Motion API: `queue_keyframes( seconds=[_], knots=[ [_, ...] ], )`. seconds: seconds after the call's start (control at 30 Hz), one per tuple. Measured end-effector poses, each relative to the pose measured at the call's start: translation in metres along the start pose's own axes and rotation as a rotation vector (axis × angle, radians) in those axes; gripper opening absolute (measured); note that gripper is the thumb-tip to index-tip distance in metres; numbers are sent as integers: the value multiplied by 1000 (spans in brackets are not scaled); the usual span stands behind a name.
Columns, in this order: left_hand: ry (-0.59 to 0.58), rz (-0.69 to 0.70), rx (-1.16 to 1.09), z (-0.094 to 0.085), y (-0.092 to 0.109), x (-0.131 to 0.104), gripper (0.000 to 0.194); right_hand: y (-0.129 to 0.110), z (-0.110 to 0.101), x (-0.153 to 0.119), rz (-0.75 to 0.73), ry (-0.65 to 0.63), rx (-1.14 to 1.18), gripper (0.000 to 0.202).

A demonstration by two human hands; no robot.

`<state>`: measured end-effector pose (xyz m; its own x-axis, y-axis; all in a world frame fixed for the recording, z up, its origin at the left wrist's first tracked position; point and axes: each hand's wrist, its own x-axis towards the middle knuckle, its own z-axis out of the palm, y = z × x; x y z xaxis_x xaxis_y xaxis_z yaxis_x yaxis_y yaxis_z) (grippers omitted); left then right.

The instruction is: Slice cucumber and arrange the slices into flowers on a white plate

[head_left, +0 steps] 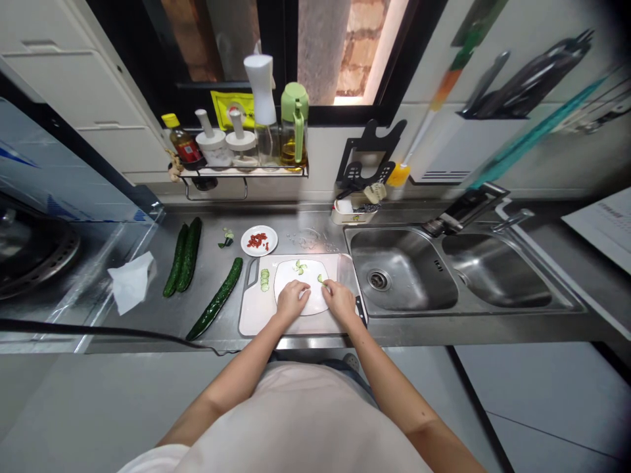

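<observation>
On plate (314, 304), pinches cucumber slice (320, 278) in right hand (340, 301), half-curls empty-looking left hand (293, 299), with pieces (300, 267) laid, row of slices (265, 280) unplated.

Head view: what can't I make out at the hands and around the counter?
All in the head view:
Part of the white rounded plate beneath the left hand: hidden by that hand.
Right hand at the pale-green cucumber slice: too small to tell pinch from touch.
Yellow-capped brown bottle: print too small to read.
White printed sheet: cut off by the right edge, print blurred.
</observation>
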<state>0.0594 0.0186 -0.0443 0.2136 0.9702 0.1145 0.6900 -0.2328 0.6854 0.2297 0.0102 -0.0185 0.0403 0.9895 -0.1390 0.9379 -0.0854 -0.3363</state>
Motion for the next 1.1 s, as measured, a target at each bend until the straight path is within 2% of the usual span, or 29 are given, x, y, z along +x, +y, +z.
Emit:
queue_keyframes(
  seconds=[0.2, 0.37, 0.5, 0.67, 0.87, 1.1],
  knots=[
    [65, -3, -54, -7, -4, -3, 16, 5, 1, 1, 30, 61, 97, 36],
    [165, -35, -78, -24, -17, -13, 17, 16, -1, 2, 74, 135, 177, 34],
    [247, -89, -70, -38, -30, -24, 17, 18, -1, -1, 66, 148, 205, 33],
    [296, -157, -44, -50, -44, -38, 18, 16, 1, -7, 58, 138, 229, 32],
    [323, -221, -10, -54, -57, -49, 20, 10, 1, -14, 18, 136, 247, 32],
    [321, -374, 91, -58, -65, -50, 22, -10, 5, -32, -136, 148, 231, 32]
  ],
)
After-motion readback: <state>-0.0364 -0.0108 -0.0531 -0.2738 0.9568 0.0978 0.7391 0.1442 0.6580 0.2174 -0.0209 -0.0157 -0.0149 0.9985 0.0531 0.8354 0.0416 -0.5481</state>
